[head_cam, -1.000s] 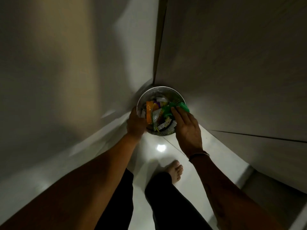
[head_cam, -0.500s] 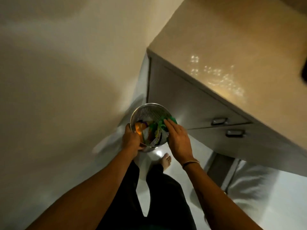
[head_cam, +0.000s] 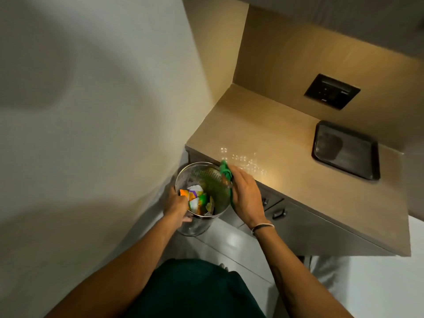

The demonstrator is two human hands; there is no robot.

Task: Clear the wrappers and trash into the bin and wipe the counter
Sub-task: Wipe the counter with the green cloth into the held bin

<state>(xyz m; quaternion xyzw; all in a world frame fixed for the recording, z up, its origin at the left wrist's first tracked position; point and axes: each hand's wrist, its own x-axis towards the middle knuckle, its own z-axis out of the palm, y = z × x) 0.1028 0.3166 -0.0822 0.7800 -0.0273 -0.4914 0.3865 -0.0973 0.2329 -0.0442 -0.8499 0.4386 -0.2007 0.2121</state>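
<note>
A round perforated metal bin (head_cam: 206, 174) is held up beside the counter's left end. Inside it lie several crumpled wrappers (head_cam: 196, 200), orange, green, white and purple. My left hand (head_cam: 176, 206) grips the bin's near-left rim and wall. My right hand (head_cam: 244, 198) rests against the bin's right rim, closed around a green cloth (head_cam: 225, 169) that sticks out above my fingers and hangs down along my palm. The beige counter (head_cam: 263, 134) lies just right of the bin, its top bare near my hand.
A dark rectangular tray (head_cam: 345, 149) sits at the counter's far right. A black socket plate (head_cam: 332, 91) is set in the back panel. Grey drawers with handles (head_cam: 278, 213) run below the counter. A plain wall stands on the left, and my legs and glossy floor are below.
The bin has come up from the floor to counter height, held in both hands. My view has swung up, so the counter top and tray show.
</note>
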